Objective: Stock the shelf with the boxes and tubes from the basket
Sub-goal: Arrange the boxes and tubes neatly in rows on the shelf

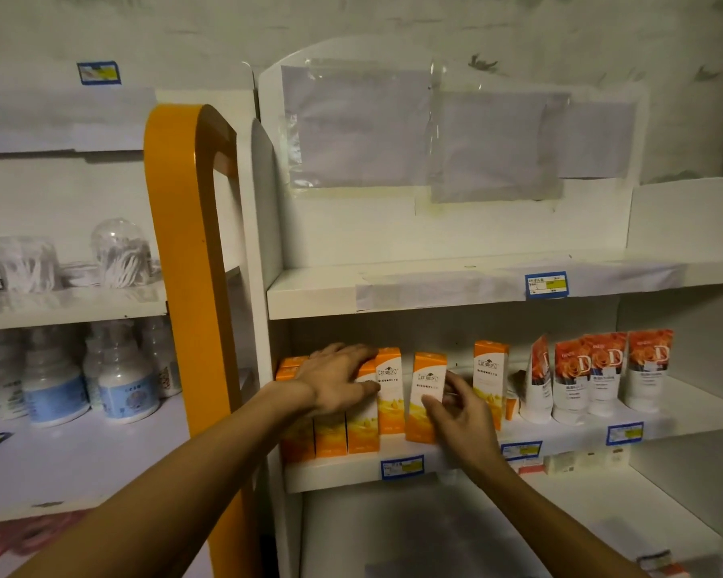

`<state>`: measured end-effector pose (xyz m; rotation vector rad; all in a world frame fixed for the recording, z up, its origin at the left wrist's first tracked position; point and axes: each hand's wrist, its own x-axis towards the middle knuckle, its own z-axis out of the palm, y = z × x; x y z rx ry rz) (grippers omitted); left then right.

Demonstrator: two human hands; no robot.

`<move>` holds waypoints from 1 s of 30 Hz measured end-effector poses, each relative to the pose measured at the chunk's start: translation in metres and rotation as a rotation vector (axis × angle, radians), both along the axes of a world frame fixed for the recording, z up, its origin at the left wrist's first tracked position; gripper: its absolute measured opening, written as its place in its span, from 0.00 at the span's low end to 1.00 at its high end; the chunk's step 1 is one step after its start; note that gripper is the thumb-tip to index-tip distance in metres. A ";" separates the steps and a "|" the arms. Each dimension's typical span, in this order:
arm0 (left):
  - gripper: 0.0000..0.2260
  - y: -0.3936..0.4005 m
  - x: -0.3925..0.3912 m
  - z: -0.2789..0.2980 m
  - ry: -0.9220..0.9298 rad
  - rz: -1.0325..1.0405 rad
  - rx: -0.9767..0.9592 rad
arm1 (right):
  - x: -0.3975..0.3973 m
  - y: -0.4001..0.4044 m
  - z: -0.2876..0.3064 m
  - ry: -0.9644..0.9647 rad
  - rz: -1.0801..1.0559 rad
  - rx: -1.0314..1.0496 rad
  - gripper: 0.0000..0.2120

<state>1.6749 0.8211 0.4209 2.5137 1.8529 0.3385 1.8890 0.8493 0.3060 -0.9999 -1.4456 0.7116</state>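
Several orange-and-white boxes stand in a row on the middle shelf (351,473) of a white unit. My left hand (339,379) lies flat across the tops and fronts of the leftmost boxes (362,431), fingers spread. My right hand (456,410) grips one upright orange box (424,381) from its right side, thumb on the front. Another orange box (490,369) stands alone further right. Several red-and-white tubes (602,373) with rose print stand cap-down at the right end of the same shelf. The basket is out of view.
The shelf above (393,294) carries taped paper and a blue price tag (546,284). An orange frame (193,264) divides this unit from a left shelf holding blue-labelled bottles (126,381) and cotton swab packs (122,252). Small boxes (568,460) sit on the lower shelf.
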 end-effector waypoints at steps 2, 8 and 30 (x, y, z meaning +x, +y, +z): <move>0.27 0.000 0.002 0.001 -0.009 -0.002 0.007 | -0.003 -0.001 0.000 -0.046 0.025 0.012 0.21; 0.26 0.000 0.004 -0.003 -0.009 0.021 0.019 | -0.028 -0.003 0.007 -0.238 0.039 0.062 0.22; 0.26 0.017 -0.001 0.003 0.021 -0.036 -0.027 | -0.047 0.007 -0.002 -0.196 0.175 -0.222 0.16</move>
